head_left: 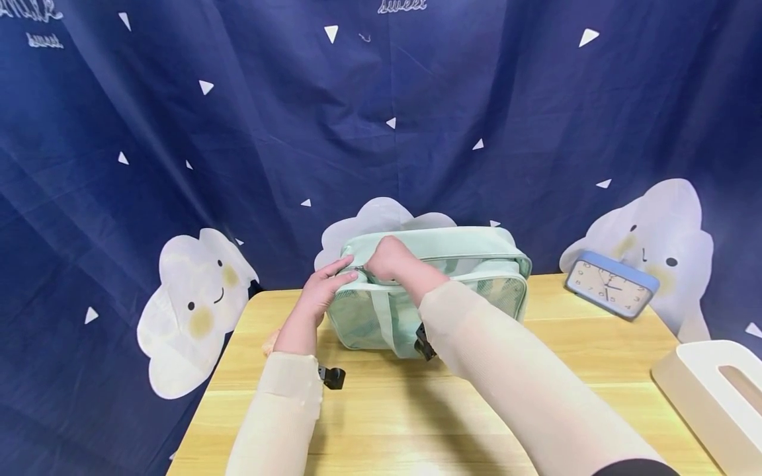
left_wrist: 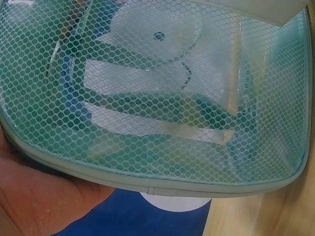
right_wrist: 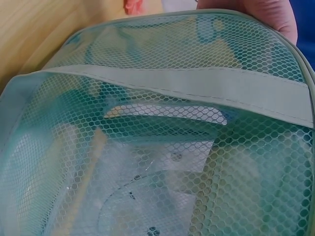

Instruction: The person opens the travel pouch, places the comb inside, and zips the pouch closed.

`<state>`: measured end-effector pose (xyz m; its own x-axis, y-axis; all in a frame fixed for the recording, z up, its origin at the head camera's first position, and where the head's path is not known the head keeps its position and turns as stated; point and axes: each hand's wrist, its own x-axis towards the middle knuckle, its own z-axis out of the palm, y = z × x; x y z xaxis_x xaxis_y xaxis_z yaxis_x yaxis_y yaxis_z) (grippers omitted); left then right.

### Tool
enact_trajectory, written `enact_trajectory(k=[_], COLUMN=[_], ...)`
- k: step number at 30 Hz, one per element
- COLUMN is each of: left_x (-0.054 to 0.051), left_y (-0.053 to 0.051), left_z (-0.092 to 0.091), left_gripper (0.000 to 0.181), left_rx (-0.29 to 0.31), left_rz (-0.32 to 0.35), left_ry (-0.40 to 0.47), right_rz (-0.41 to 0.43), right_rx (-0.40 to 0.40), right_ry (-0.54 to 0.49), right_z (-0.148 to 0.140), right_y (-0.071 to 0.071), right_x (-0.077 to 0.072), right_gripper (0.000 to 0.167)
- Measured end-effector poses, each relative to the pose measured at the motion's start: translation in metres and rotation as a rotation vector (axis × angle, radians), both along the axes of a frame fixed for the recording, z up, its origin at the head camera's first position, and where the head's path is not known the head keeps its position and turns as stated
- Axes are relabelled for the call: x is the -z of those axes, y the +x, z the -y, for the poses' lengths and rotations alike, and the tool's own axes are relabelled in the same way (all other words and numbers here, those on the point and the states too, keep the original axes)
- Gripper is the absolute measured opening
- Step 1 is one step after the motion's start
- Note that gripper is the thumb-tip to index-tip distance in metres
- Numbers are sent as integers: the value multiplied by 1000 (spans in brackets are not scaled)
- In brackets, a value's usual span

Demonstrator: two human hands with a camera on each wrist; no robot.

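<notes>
A mint-green mesh bag [head_left: 357, 320] with a pale strap stands upright towards the back of the table. My left hand [head_left: 315, 294] holds its upper left corner, thumb and fingers at the zipper edge. At the top opening, near that corner, my right hand [head_left: 389, 259] is curled as if pinching the zipper; the pull itself is hidden under the fingers. Through the mesh [left_wrist: 133, 162] in the left wrist view, printed sheets or packets show blurrily. The right wrist view has the strap [right_wrist: 197, 83] crossing the mesh, with the left hand [right_wrist: 273, 12] at the far edge.
A blue-framed clock [head_left: 613, 284] is at the back right of the wooden table [head_left: 369, 416]. In the right foreground stands a white box [head_left: 696, 390] with an oval slot. A small pinkish thing [head_left: 270, 342] lies partly behind the left wrist. A dark blue curtain [head_left: 268, 132] hangs behind.
</notes>
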<state>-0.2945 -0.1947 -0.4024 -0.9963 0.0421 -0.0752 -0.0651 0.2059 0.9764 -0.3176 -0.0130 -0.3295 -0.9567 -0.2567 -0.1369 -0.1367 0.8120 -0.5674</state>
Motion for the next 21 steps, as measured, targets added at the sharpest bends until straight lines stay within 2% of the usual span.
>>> enact_trajectory(k=[4,11,14,21], left_x=[-2,-5,-5,-5], left_y=[0,2,3,4], left_z=[0,0,0,-1], left_gripper=[59,60,61,60], left_rx=[-8,-14,-10,-16], left_rz=[7,15,20,29], left_ry=[1,0,-5,-26], right_rz=[47,178,233,298], right_rx=[25,116,153,219], right_ry=[-45,-188,-275,-428], right_z=[0,1,1,-1], right_y=[-2,-7,-5,1], right_x=[-1,-1,-2,-5], right_gripper=[23,29,26,16])
